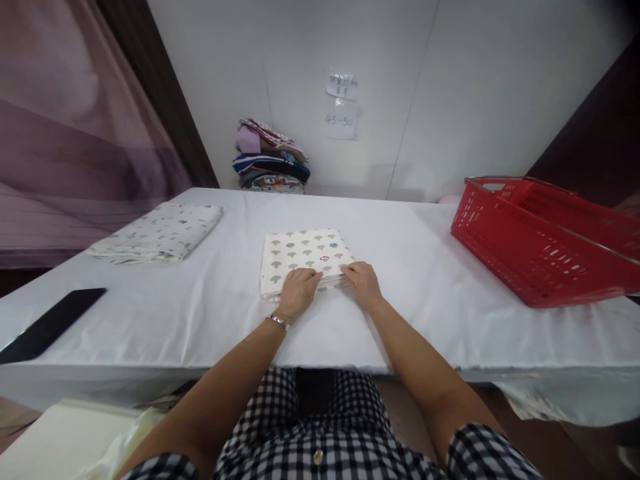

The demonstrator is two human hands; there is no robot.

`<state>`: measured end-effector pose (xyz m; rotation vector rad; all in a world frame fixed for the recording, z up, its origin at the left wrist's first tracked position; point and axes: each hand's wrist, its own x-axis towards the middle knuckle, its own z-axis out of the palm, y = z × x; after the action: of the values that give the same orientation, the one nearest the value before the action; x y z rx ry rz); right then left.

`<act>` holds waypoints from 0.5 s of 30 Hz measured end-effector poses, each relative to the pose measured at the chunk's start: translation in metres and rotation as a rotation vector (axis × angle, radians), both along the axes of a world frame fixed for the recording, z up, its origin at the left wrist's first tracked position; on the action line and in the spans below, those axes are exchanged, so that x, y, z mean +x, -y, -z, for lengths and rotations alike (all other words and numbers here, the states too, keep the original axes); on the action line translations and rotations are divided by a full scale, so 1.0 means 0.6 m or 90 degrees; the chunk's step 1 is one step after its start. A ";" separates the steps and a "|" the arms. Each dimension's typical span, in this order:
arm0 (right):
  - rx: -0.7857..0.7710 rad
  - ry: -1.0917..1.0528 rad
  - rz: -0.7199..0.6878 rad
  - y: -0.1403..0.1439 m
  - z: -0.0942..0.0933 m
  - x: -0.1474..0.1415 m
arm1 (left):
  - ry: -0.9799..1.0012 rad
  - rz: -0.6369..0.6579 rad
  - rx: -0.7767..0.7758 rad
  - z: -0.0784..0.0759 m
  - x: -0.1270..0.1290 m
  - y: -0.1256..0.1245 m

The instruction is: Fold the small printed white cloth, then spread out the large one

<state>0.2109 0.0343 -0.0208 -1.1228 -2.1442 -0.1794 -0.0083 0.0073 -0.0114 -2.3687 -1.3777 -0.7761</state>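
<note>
**Squarely on the near edge: both hands on the folded cloth**

Right now I have both hands on 1 folded cloth [306,260], the cream one with the mushroom print, lying flat at the middle of the table [425,267], straight ahead of me. My left hand [298,292] rests palm down on its near left corner, fingers loosely curled onto the fabric. My right hand [363,283] sits at the near right edge, fingers bent over the fold; I cannot tell whether they pinch it or only press. Hands at the 2 near corners keep the layers square, I judge.

Another folded cloth [159,231] lies well apart at far left. The red basket [543,250] stands at far right. A cloth pile [270,157] sits by the wall, and a dark slab [50,323] lies at the left edge.
</note>
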 end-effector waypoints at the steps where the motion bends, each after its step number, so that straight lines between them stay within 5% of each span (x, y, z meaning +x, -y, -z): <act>1: 0.003 -0.001 0.005 0.000 -0.001 -0.002 | 0.001 0.002 0.004 -0.001 0.000 -0.001; 15: -0.037 -0.002 -0.011 0.000 0.002 0.001 | -0.026 0.004 0.012 0.004 0.002 0.002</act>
<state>0.2116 0.0341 -0.0218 -1.1364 -2.1684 -0.1079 -0.0073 0.0063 -0.0139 -2.3628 -1.3421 -0.7347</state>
